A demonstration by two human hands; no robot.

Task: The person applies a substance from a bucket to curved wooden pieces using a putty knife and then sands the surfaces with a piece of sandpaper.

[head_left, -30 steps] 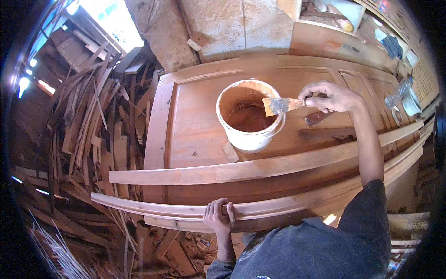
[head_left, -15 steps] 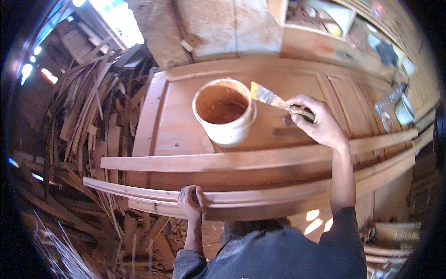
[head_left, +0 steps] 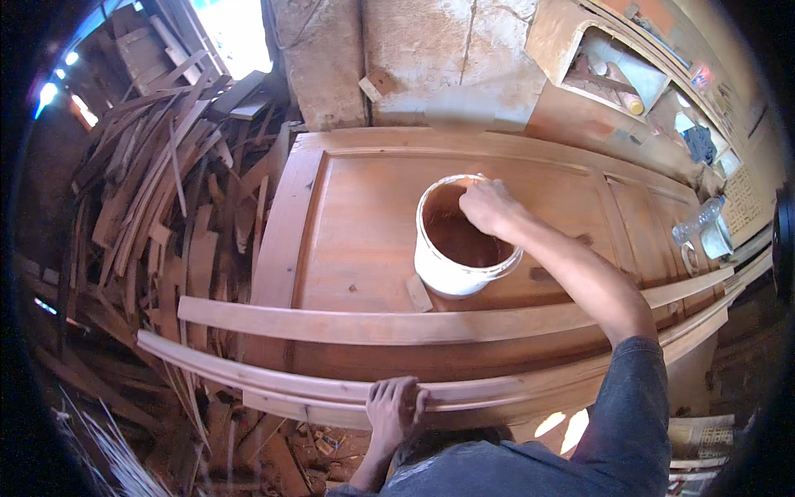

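A white bucket (head_left: 451,277) with reddish-brown residue inside stands on a panelled wooden door (head_left: 373,224). My right hand (head_left: 493,207) is closed at the bucket's mouth, reaching over its rim. The putty knife it holds is hidden by the hand and the bucket. At the near side, my left hand (head_left: 395,406) grips a long grooved wooden strip (head_left: 281,377), with its fingers curled over the top edge. Between that strip and the bucket, a second long wooden strip (head_left: 348,325) lies across the door. A small wood block (head_left: 419,293) touches the bucket's near side.
Piled offcuts (head_left: 157,190) crowd the left side. Beyond the door rises a stained wall (head_left: 414,50), with a shelf niche (head_left: 617,70) holding odds and ends. A clear plastic bottle (head_left: 698,220) and a pale tub (head_left: 717,240) sit at the door's right end.
My right hand has moved the putty knife from beside the bucket into its mouth. The left hand stays on the grooved strip. The whole view has shifted.
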